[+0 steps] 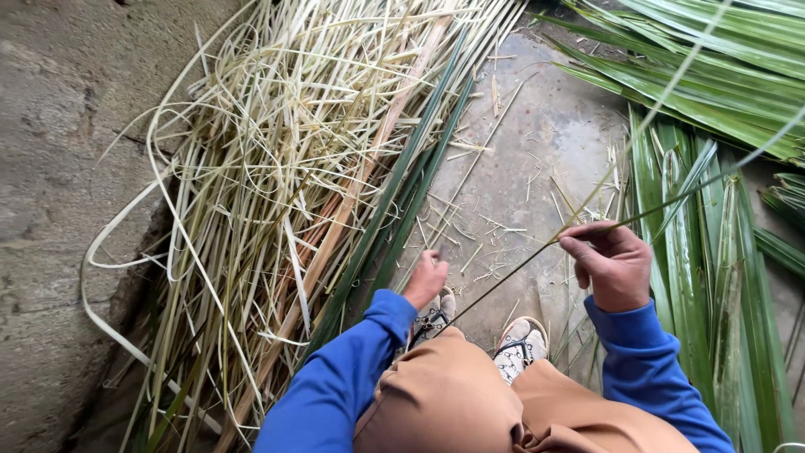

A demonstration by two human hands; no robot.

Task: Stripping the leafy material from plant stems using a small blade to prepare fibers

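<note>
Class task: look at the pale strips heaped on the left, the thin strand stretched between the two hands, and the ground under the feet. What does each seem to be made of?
Pale strips: seemingly dried palm-leaf fibre, matt cream to straw, curling and limp.
Thin strand: probably a fresh leaf midrib, green, stiff, held by the right hand and left hand.
Ground: looks like concrete, grey, rough, littered with scraps.

Outdoor leaf-stripping work spot, bare concrete floor (537,143), heap of pale stripped strips (277,151), green palm fronds (704,243)
</note>
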